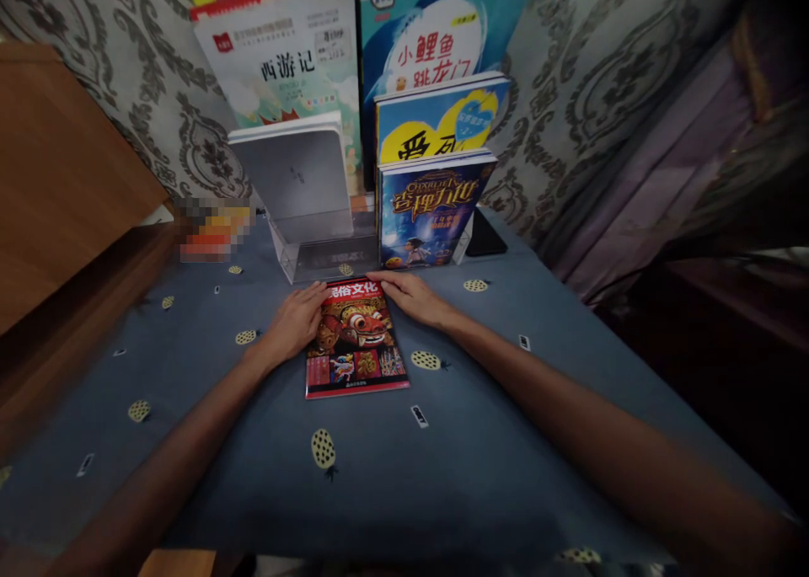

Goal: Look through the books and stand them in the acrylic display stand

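A small book (359,341) with a red and black cover and a carved mask picture lies face up on the blue tablecloth, its title edge away from me. My left hand (291,324) is at its upper left corner, fingers together and closed on the edge. At the upper right corner, my right hand (409,297) has its fingers along the top edge, closed on that corner. The undersides of both hands are hidden. Just beyond my fingertips stands a clear bookstand (291,261) with a grey book (294,177) in its left part and a blue book (436,215) in its right part.
Behind the stand rise larger books, one white (297,46) and one teal (436,29); a yellow and blue book (436,126) stands before the teal one. A dark flat object (485,233) lies right of the stand. A wooden panel (69,164) borders the left side, patterned curtain (569,80) the back.
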Demonstrator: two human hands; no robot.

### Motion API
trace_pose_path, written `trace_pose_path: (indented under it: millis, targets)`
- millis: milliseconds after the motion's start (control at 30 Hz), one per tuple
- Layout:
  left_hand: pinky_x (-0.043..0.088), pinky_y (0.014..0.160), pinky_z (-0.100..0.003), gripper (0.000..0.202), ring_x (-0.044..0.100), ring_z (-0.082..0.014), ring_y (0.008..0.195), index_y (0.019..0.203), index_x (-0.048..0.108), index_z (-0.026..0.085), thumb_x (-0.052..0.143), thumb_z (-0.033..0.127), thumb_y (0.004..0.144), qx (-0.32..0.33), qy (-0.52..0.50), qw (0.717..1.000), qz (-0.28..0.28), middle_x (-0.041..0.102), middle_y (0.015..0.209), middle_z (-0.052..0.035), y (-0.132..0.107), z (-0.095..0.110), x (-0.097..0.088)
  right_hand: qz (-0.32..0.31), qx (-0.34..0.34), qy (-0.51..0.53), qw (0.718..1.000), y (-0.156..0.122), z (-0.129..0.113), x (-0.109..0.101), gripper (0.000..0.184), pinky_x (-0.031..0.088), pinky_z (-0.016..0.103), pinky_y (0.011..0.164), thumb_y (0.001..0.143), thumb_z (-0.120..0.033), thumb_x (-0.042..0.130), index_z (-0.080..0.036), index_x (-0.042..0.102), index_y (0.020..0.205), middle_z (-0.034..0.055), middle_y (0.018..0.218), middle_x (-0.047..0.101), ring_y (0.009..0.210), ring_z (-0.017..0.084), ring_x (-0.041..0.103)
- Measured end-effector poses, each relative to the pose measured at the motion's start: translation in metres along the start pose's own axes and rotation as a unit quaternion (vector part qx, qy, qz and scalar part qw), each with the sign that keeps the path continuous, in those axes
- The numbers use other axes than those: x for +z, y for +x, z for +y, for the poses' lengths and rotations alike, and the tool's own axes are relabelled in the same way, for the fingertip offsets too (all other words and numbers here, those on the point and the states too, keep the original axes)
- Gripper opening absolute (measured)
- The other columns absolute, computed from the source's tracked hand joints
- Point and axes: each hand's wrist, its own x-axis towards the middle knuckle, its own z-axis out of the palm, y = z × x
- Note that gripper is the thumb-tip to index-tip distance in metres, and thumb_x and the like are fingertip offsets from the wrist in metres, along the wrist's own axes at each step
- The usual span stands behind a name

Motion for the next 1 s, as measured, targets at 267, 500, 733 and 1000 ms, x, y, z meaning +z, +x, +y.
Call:
trace_pose_path:
  millis: [267, 500, 733, 1000]
  targets:
    - [0.037, 0.118, -0.044, 0.049, 0.051, -0.0232, 0.138, 0.136, 0.058, 0.012, 0.04, 0.009, 0.09, 0.058, -0.013, 0.997, -0.039, 0.056, 0.147, -0.014, 0.042, 0.022, 0.008, 0.012, 0.001, 0.004, 1.0, -0.001, -0.001, 0.0, 0.04, 0.044, 0.046, 0.112, 0.101, -0.026, 0.041, -0.022, 0.062, 0.135, 0.0076, 0.138, 0.065, 0.128, 0.023, 0.06]
    - [0.036, 0.119, -0.048, 0.055, 0.045, -0.0235, 0.143, 0.14, 0.054, 0.012, 0.042, 0.007, 0.087, 0.098, -0.017, 0.994, -0.051, 0.051, 0.151, -0.013, 0.035, 0.048, 0.01, 0.018, -0.016, 0.009, 1.0, -0.001, 0.001, 0.003, 0.04, 0.044, 0.046, 0.111, 0.101, -0.026, 0.04, -0.022, 0.061, 0.135, 0.0066, 0.136, 0.066, 0.127, 0.022, 0.06]
    - [0.032, 0.121, -0.052, 0.055, 0.042, -0.0211, 0.145, 0.143, 0.053, 0.02, 0.04, 0.008, 0.091, 0.182, -0.065, 0.979, -0.072, 0.052, 0.151, -0.0087, -0.001, 0.08, 0.006, 0.014, -0.013, -0.005, 1.0, -0.002, -0.003, 0.002, 0.039, 0.046, 0.042, 0.109, 0.101, -0.024, 0.041, -0.019, 0.063, 0.133, 0.0084, 0.135, 0.067, 0.126, 0.022, 0.061]
    - [0.028, 0.123, -0.05, 0.056, 0.035, -0.0188, 0.149, 0.149, 0.044, 0.024, 0.04, 0.008, 0.095, 0.242, -0.094, 0.959, -0.109, 0.051, 0.152, -0.0051, -0.035, 0.106, 0.0, 0.008, -0.014, -0.027, 1.0, -0.003, -0.007, 0.002, 0.038, 0.047, 0.043, 0.107, 0.101, -0.024, 0.041, -0.017, 0.062, 0.132, 0.0095, 0.133, 0.068, 0.123, 0.023, 0.063]
